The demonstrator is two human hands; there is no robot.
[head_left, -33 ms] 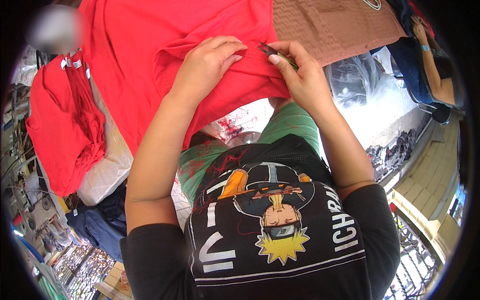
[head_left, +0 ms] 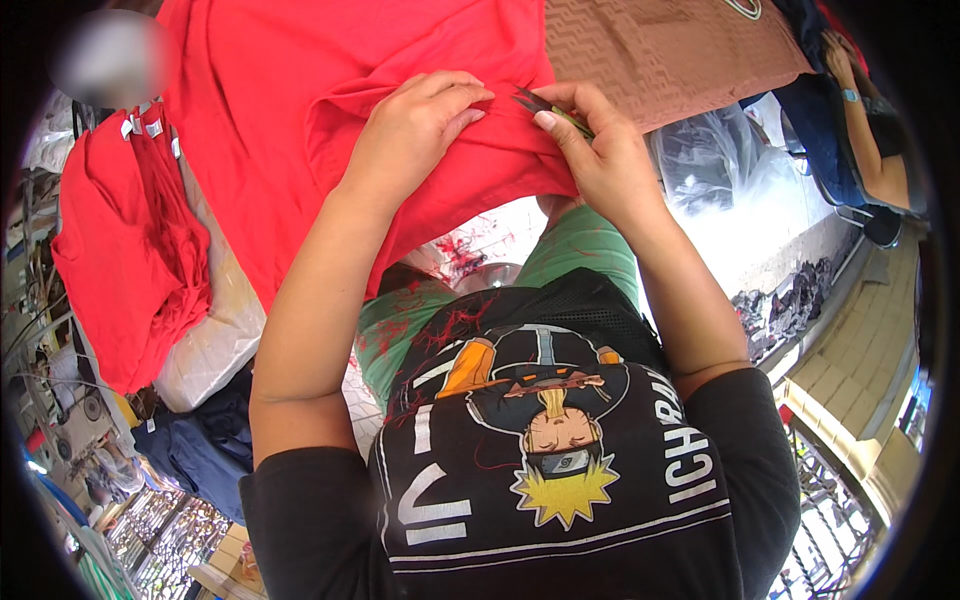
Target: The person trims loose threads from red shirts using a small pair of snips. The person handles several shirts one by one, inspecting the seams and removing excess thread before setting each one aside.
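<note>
A large red cloth garment point(head_left: 270, 110) lies across the table and hangs over its near edge toward my lap. My left hand point(head_left: 420, 125) pinches a fold of this red cloth between thumb and fingertips. Just to its right, my right hand point(head_left: 612, 150) grips a small pair of thread snips point(head_left: 548, 106), held between thumb and fingers. Their dark blades point left over the cloth, toward my left fingertips, with a short gap between. Most of the handle is hidden in my palm.
Brown patterned cloth point(head_left: 670, 60) covers the table at the right. A pile of red garments point(head_left: 125, 260) hangs at the left, with dark blue cloth point(head_left: 205, 435) below. Clear plastic point(head_left: 715, 160) and dark scraps point(head_left: 790, 300) lie at the right. Another person's arm point(head_left: 862, 125) is at far right.
The snips in my right hand have shifted very slightly to the left. My left hand and the red cloth look the same.
</note>
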